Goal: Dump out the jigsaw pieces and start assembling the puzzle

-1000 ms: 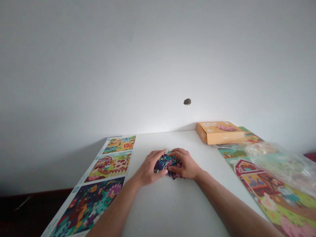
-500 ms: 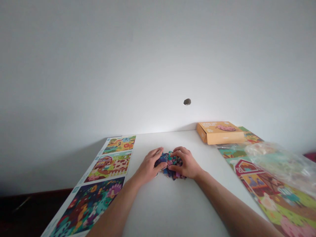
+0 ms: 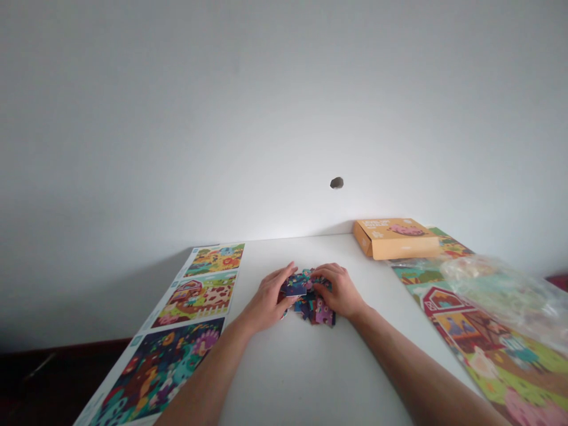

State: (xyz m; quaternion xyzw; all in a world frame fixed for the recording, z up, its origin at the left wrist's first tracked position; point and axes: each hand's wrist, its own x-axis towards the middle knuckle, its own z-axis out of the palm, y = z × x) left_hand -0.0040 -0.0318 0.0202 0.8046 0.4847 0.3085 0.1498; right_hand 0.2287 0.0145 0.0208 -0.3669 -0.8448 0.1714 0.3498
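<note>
A heap of small jigsaw puzzle pieces, dark blue, teal and purple, lies on the white table between my hands. My left hand curves round the heap's left side, its fingers and thumb around a dark blue puzzle piece. At the right side, my right hand has its fingers bent over other pieces, the tips partly hidden among them. A purple piece shows just below the right hand's fingers.
A picture sheet with several scenes lies on the left. Right of my hands are a yellow puzzle box, a farm poster and a crumpled clear plastic bag. The table meets a white wall with a hole.
My fingers have shifted over the heap, and my right thumb has drawn back. The dark blue piece and the purple piece now show more fully.
</note>
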